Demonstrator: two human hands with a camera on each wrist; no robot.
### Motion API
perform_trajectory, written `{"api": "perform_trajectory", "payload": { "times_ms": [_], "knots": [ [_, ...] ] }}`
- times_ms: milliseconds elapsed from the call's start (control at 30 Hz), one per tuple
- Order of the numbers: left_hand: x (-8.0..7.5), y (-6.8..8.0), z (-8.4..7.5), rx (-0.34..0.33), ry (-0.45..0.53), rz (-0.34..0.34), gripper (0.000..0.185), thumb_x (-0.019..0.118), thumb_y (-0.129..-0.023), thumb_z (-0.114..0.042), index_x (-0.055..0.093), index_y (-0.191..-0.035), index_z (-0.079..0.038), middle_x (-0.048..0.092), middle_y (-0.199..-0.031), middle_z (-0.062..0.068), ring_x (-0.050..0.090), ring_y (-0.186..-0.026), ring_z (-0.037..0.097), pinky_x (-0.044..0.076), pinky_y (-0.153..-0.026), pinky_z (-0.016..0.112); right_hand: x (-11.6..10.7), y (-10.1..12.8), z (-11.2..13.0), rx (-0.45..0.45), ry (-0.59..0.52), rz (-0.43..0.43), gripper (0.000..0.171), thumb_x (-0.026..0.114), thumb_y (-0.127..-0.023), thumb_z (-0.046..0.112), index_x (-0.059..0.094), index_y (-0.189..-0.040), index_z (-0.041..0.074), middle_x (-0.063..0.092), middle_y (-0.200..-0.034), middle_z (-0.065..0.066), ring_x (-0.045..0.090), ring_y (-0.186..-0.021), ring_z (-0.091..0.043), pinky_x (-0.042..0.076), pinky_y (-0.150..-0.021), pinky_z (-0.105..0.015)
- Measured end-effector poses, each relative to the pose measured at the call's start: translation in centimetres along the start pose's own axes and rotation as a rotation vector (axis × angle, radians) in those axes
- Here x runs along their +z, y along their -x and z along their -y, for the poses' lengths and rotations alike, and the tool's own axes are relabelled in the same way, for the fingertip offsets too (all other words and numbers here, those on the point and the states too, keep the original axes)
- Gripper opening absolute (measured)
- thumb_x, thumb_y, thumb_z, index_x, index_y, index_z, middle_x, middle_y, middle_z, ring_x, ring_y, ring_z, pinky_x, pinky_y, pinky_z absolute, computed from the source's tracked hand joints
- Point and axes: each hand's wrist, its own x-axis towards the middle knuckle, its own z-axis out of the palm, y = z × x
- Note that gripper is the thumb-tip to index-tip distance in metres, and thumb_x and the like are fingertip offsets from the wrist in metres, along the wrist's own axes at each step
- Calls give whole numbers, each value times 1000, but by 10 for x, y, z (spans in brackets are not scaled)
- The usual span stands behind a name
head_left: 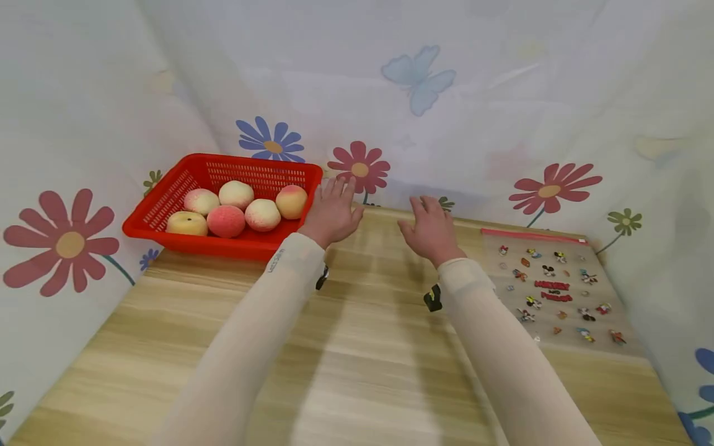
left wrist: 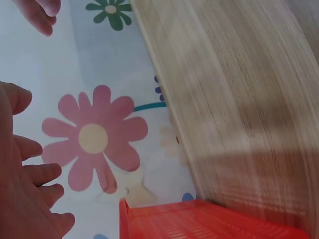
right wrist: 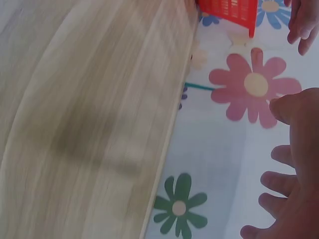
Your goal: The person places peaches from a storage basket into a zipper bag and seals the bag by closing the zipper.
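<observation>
Altogether six peaches (head_left: 243,209), one basket (head_left: 167,199).

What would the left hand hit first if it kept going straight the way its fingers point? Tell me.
Probably the flowered fabric backdrop. The left hand points just past the right rim of the red plastic basket, though depth is unclear.

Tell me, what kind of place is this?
Probably a small staged tabletop set rather than a real kitchen: a wooden table walled in by flower-print cloth, with a red basket of peaches and a cartoon-print pouch.
</observation>
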Motion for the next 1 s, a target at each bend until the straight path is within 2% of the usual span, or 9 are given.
{"api": "perform_trajectory", "payload": {
  "times_ms": [200, 433, 633, 833, 1000],
  "knots": [
    [-3, 5, 7, -26, 14, 20, 70, 38, -100, -43, 11, -156, -12, 18, -161, 13, 11, -150, 35, 9, -121, 58, 6, -2, 10, -6, 4, 23, 68, 44, -99, 48, 25, -153, 11, 26, -157, -18, 25, -145, -36, 23, -115, -62],
    [-9, 10, 20, -56, 24, 17, 67, 35, -101, -42, 12, -156, -12, 17, -162, 14, 8, -151, 35, 7, -120, 59, 7, -7, 21, -19, -19, 11, 68, 45, -98, 48, 26, -153, 12, 28, -156, -16, 27, -144, -35, 25, -114, -61],
    [-15, 14, 36, -91, 14, 17, 67, 33, -101, -43, 13, -156, -10, 18, -161, 17, 9, -150, 38, 7, -119, 61, 6, -13, 35, -40, -7, 28, 69, 43, -98, 50, 25, -154, 13, 27, -157, -15, 26, -145, -34, 27, -114, -60],
    [-18, 23, 55, -148, 26, 11, 70, 37, -100, -43, 12, -156, -9, 16, -161, 19, 7, -150, 40, 6, -118, 64, 5, -17, 50, -95, -11, 2, 69, 44, -98, 49, 27, -153, 11, 31, -155, -17, 30, -143, -35, 30, -113, -59],
    [-26, 27, 69, -182, 28, 10, 72, 39, -99, -42, 10, -156, -8, 16, -161, 19, 8, -149, 41, 5, -117, 65, 5, -20, 61, -107, -38, -13, 67, 46, -98, 48, 29, -152, 12, 33, -153, -16, 32, -141, -35, 30, -112, -60]
  ]
}}
